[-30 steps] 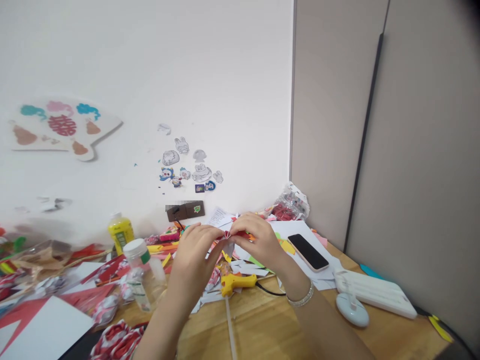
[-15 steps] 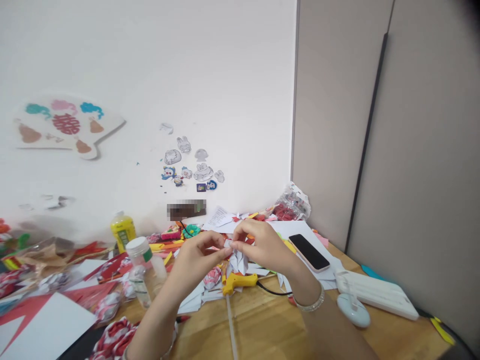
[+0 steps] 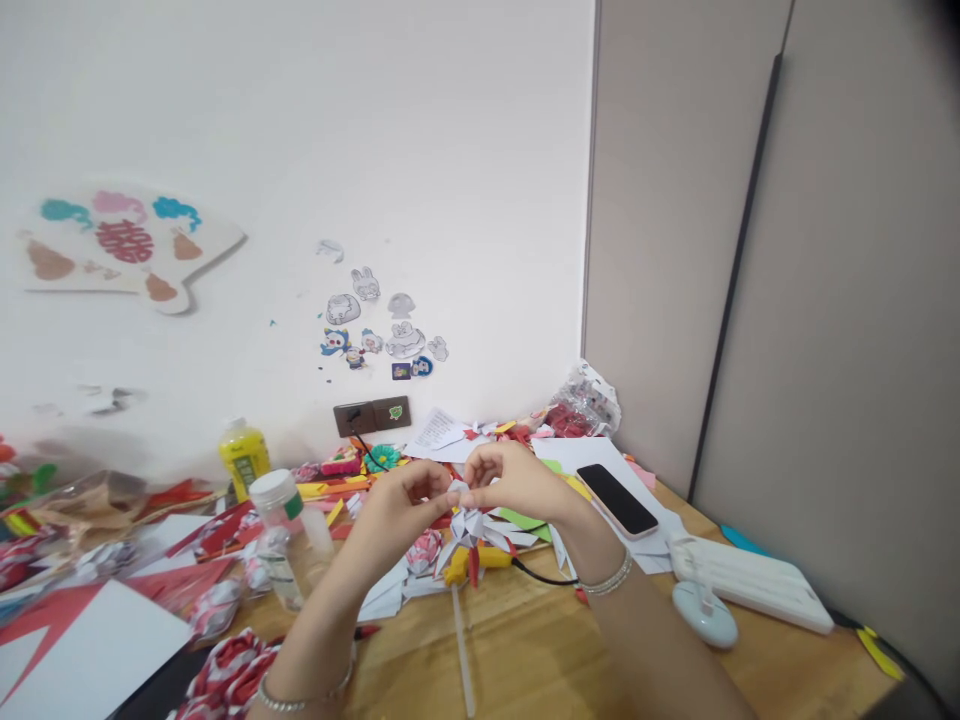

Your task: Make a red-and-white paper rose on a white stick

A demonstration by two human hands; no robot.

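Pinched a folded white paper piece [image 3: 469, 528] a little below the centre of the frame, gripping its top narrowly between thumb and fingers of the left hand [image 3: 397, 510] and of the right hand [image 3: 517, 482]. Held it in front of a yellow glue gun [image 3: 496, 557] (partly hidden by the paper) in the lower middle. Saw a dark-screened phone [image 3: 617, 500] at lower right and a white-lidded clear jar [image 3: 282, 560] near a yellow bottle [image 3: 245, 460] at lower left.

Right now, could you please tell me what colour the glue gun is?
The glue gun is yellow, as the head view shows, though partly hidden.
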